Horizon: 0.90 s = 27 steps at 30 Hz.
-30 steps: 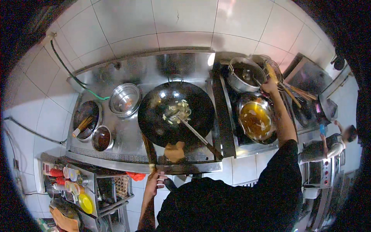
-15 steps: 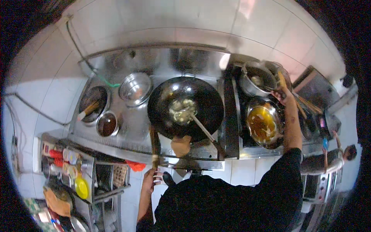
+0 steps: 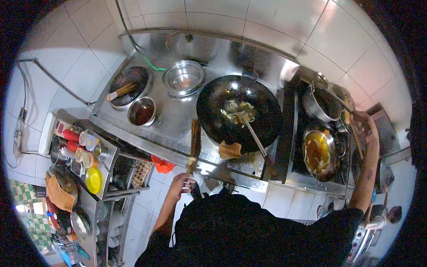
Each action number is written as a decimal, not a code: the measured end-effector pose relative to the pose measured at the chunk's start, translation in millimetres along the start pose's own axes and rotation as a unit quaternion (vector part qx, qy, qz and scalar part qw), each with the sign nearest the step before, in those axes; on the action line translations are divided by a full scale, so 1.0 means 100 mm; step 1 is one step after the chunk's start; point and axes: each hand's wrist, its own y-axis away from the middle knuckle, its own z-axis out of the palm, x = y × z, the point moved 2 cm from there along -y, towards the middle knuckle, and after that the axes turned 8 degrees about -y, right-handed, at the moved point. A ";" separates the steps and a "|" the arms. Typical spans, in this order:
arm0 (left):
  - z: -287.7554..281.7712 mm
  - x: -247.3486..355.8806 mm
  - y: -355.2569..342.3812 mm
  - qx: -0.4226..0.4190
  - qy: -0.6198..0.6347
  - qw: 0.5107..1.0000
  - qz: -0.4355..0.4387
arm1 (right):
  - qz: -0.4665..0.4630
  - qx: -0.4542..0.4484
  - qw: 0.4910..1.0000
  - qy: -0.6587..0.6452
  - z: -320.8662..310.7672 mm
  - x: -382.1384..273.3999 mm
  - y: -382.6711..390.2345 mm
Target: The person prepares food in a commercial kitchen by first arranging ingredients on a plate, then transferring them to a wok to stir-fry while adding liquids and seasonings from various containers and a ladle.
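My left hand point(image 3: 181, 183) is closed round the lower end of a bamboo wok brush point(image 3: 195, 144), which stands bristles-up over the stove's front edge. At the right, my right hand point(image 3: 363, 127) is closed, its fingers partly hidden, at the end of a long ladle point(image 3: 320, 80); the ladle's bowl is above the far rim of a deep metal pot point(image 3: 316, 107). Between my hands sits a black wok point(image 3: 218, 111) with pale pieces of food point(image 3: 233, 115). A long-handled utensil point(image 3: 255, 133) leans in it. A brown folded cloth point(image 3: 230, 150) lies at the wok's near rim.
A basin of yellow-brown oil point(image 3: 316, 153) stands below the pot. Left of the wok are a steel bowl point(image 3: 183, 78), a pot of dark sauce point(image 3: 142, 111) and a pan with another brush point(image 3: 124, 90). A cart point(image 3: 109, 171) holds bottles. Another person point(image 3: 382, 213) is far right.
The ladle has risen from inside the pot to above its far rim, as my right hand moved right. My left hand still holds the brush. The whole view has shifted and turned.
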 end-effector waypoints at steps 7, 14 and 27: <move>-0.08 0.09 0.05 0.002 0.019 1.000 0.001 | 0.223 -0.030 0.973 0.057 0.71 0.35 0.34; -0.20 0.01 0.06 0.020 0.037 0.999 0.017 | 0.321 -0.095 0.938 0.084 1.46 1.25 0.54; -0.05 0.02 0.06 0.006 0.027 1.000 0.008 | -0.176 -0.149 0.729 0.645 1.82 2.05 1.18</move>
